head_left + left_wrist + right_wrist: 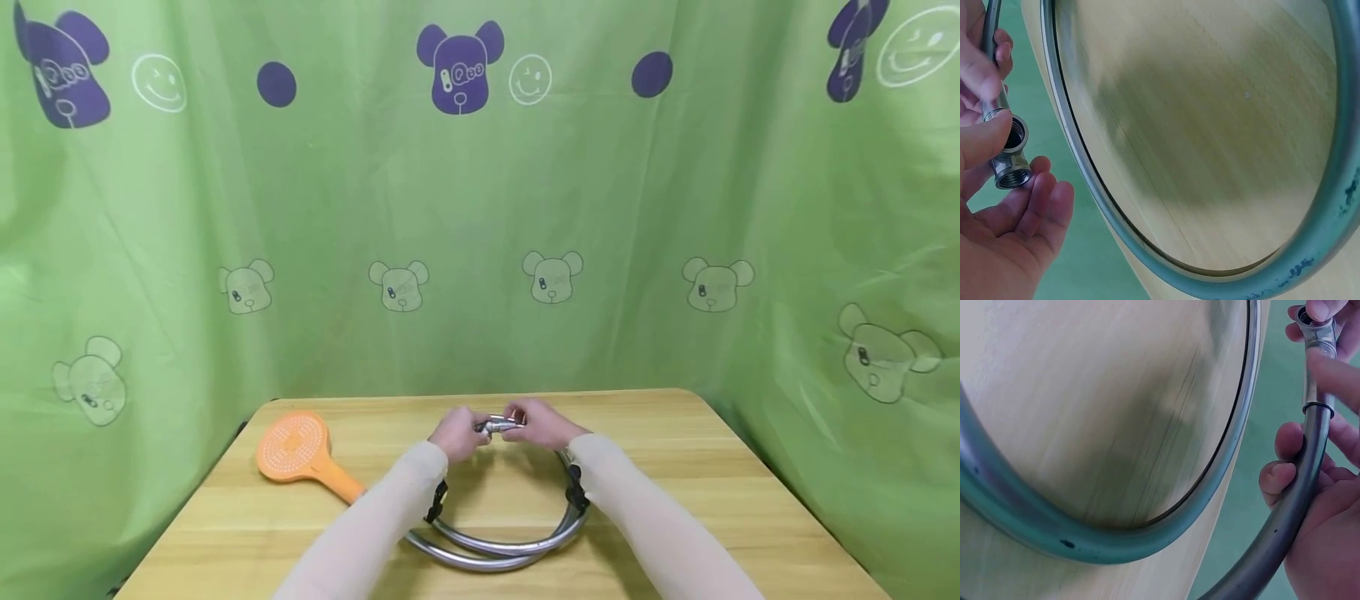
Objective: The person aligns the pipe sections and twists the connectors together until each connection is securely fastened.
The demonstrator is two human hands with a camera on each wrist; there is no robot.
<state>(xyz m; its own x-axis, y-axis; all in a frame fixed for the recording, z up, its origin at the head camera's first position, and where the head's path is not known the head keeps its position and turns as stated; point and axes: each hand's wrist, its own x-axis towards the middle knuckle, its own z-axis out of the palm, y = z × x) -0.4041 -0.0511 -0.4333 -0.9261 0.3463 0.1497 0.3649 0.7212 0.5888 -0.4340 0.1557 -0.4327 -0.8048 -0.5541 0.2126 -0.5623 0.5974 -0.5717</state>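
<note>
In the head view both hands meet above the back of the table. My left hand pinches a metal tee fitting between thumb and fingers, its two threaded openings showing in the left wrist view. My right hand grips the end of a silver shower hose, thumb and fingertips on its metal connector. That connector lines up with the tee and meets it; the threads at the joint are hidden. From there the hose loops down over the table. An orange shower head lies at the left, its handle running toward the hose.
The wooden table has a rounded back edge. Green curtains with bear and smiley prints hang behind it and on both sides. Below the forearms, the hose coil spreads across the table's middle.
</note>
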